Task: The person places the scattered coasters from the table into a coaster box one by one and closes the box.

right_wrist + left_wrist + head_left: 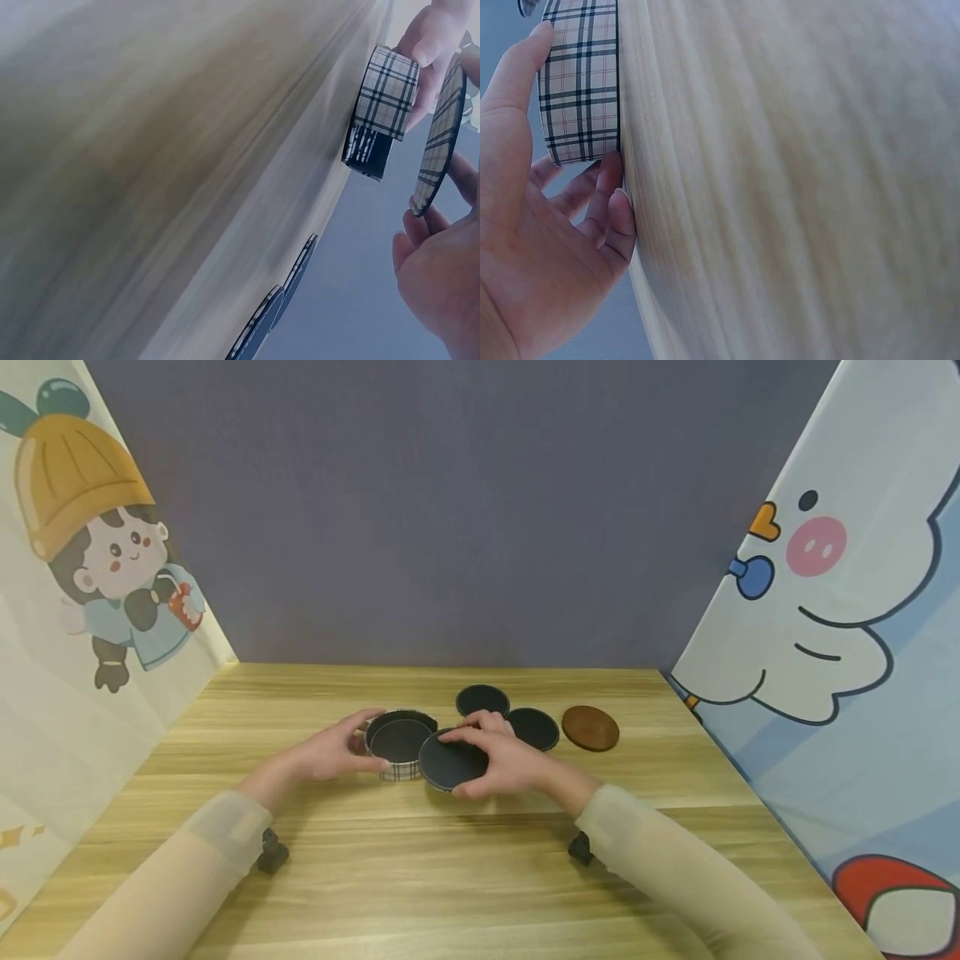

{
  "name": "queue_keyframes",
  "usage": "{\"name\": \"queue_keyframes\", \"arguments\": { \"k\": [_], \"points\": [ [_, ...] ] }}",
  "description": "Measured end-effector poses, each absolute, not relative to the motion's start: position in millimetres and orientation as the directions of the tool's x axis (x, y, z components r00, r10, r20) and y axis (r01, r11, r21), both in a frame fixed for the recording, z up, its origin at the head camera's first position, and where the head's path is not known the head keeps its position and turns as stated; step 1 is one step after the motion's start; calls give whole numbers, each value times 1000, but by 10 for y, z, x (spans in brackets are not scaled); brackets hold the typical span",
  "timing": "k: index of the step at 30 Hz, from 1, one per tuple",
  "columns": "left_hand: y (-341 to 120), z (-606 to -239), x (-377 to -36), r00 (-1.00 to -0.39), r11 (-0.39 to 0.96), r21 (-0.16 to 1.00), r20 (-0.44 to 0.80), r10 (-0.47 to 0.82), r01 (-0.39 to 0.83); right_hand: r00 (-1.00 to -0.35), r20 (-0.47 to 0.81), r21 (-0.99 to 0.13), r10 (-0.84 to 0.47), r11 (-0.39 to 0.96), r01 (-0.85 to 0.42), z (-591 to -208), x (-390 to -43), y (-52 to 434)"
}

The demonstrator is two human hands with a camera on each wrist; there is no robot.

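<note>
The plaid holder [401, 747] is gripped by the left hand [330, 754]; one coaster [452, 761] is pinched by the right hand [504, 762] at its rim, while three others [532, 727] are left on the worktop [450, 877].

Even soft light, blurry wrist views

- The round box [401, 747] has a beige side wall in a plaid of dark and thin reddish lines, and a black inside.
- The coaster [452, 762] just right of the box is black on its upper face and plaid beneath.
- Two more coasters [482, 699] [534, 728] right of the box show black faces.
- The coaster [590, 727] farthest from the box is brown.
- The counter [480, 877] is light wood grain.
- Both sleeves [187, 877] are pale cream.
</note>
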State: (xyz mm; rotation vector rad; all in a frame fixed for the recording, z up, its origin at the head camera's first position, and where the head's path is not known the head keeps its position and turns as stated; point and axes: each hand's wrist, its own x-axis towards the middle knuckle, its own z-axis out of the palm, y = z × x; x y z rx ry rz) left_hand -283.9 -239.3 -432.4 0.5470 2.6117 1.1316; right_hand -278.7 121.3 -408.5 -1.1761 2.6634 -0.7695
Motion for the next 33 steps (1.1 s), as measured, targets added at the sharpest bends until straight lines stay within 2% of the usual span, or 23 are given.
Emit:
{"name": "queue_keyframes", "arguments": {
  "k": [33],
  "points": [
    [-2402,-4296,-2836,-887,605,761,-88,453,234,-721,83,-480,-688,606,-634,-4044,-3134,670]
  ]
}}
